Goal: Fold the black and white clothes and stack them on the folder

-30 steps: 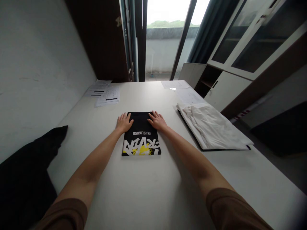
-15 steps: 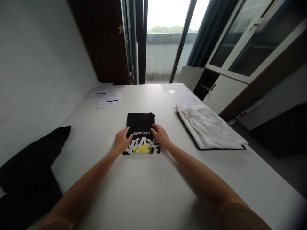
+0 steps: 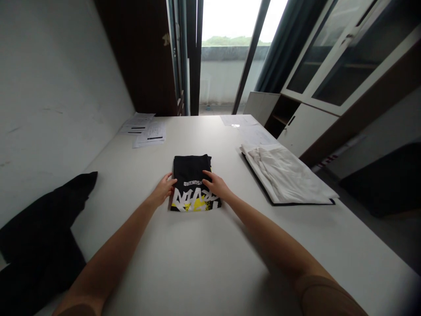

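A black folded T-shirt (image 3: 190,166) with white lettering and a yellow print lies on the white table in front of me, its lettering upside down from here. Beside its left edge is my left hand (image 3: 162,191), fingers apart, tips touching that edge; whether any finger goes under the cloth I cannot tell. My right hand (image 3: 217,185) rests over the right side with fingers spread on top, covering part of the lettering.
On the right lies a folded white cloth (image 3: 286,175) over something black. Dark clothing (image 3: 49,232) hangs over the table's left side. Papers (image 3: 149,134) lie at the far left, more sheets (image 3: 256,134) at the far right. A wall borders the left, cabinets (image 3: 309,127) the right.
My left hand has drawn back leftward from the shirt's top to its edge. The right hand has slid slightly left, further over the lettering. The shirt's outline has shifted a little.
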Demonstrator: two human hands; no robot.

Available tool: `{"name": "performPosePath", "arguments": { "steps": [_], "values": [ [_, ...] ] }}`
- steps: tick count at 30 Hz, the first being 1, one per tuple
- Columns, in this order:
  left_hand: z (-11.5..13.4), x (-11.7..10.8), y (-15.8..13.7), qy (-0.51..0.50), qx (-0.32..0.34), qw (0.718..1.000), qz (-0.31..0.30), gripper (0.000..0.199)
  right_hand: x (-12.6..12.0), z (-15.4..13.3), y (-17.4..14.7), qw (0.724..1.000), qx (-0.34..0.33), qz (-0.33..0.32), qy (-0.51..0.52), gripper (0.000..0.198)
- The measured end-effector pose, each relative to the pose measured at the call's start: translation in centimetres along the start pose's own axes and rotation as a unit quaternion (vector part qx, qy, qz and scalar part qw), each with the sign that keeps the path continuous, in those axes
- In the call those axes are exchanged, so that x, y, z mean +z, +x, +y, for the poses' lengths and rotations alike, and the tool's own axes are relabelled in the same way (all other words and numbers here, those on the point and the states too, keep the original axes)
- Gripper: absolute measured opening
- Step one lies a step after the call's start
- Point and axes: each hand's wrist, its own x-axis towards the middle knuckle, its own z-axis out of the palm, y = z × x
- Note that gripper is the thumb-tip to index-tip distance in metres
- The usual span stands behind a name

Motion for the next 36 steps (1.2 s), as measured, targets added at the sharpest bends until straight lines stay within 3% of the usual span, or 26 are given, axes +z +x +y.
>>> {"name": "performPosePath", "arguments": {
  "steps": [4, 12, 14, 19, 26, 29, 33, 36],
  "values": [
    [-0.7, 0.8, 0.5, 0.025, 0.116, 0.993, -0.031, 0.092, -0.1, -0.2, 0.4, 1.0, -0.005, -0.017, -0.02, 0.05],
    [-1.1, 2.5, -1.2, -0.02, 0.225, 0.967, -0.117, 0.088, 0.6, -1.5, -0.7, 0.998, -0.055, 0.014, 0.017, 0.044],
    [-1.1, 3.2, -2.0, -0.041, 0.213, 0.965, -0.147, 0.09, 1.1, -1.7, -0.9, 0.996, -0.069, -0.001, 0.051, 0.042],
    [-1.2, 4.1, -3.0, -0.103, 0.113, 0.97, -0.188, 0.089, 2.2, -1.9, -1.2, 0.99, -0.058, -0.018, 0.125, 0.036],
    [-0.9, 3.6, -2.5, -0.159, 0.055, 0.96, -0.226, 0.067, 2.9, -3.2, -2.0, 0.999, -0.04, 0.018, -0.006, 0.025],
    [-0.5, 2.7, -1.8, -0.154, 0.055, 0.968, -0.191, 0.062, 3.0, -3.0, -1.9, 0.998, -0.045, 0.031, -0.031, 0.014],
    [0.0, 0.9, -0.5, -0.139, 0.086, 0.983, -0.081, 0.047, 2.3, -2.7, -2.0, 0.997, -0.058, 0.032, -0.025, 0.017],
    [-0.1, 0.1, -0.1, -0.115, 0.078, 0.988, -0.066, 0.04, 1.3, -3.2, -2.6, 0.994, -0.086, 0.05, -0.035, 0.017]
  ]
}}
